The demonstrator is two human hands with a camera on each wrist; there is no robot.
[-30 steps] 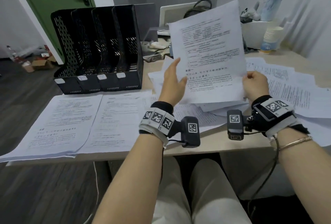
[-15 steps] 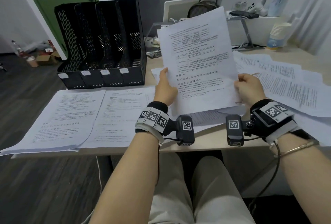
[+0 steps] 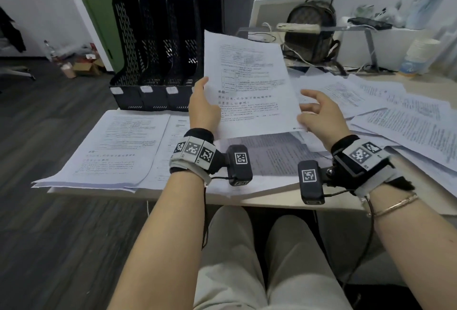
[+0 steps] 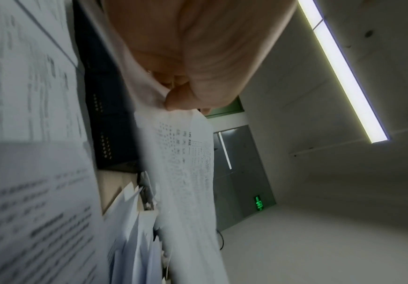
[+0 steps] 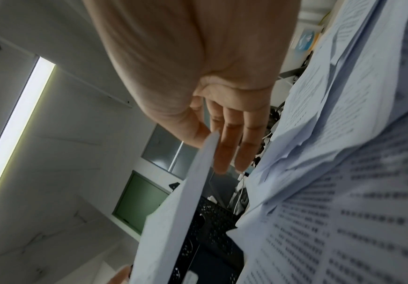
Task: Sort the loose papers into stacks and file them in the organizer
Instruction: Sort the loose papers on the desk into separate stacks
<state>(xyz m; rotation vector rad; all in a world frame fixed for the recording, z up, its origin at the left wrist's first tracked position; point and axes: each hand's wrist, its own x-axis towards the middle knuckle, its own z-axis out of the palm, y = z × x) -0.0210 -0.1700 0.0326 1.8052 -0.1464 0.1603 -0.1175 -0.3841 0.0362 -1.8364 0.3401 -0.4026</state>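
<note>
The left hand (image 3: 203,106) pinches the left edge of a printed sheet (image 3: 249,87), thumb on the front and fingers behind it, and holds it raised above the worktop (image 3: 272,200). The right hand (image 3: 321,116) lies at the sheet's lower right corner with its fingers spread and straight; the right wrist view shows the paper's edge running just beside those fingers (image 5: 232,146), so it looks released or nearly so, steadying at most. Just below and to the left of the left hand lie two neat stacks (image 3: 118,146), side by side; beyond that hand, further from the person, stands the black organizer (image 3: 158,52), whose slots look unfilled from here. To the right of the right hand a wide scatter of loose papers (image 3: 395,116) overlaps in disorder, and more sheets lie under both wrists. The risk now, as I judge it, is that a sheet held by one edge will droop or swing as it travels towards the stacks, landing skewed or nudging the top sheets out of line. A hurried read of the heading could also send it to the wrong stack. The right forearm, hanging close above the scatter, could drag pages off the near edge of the worktop.
</note>
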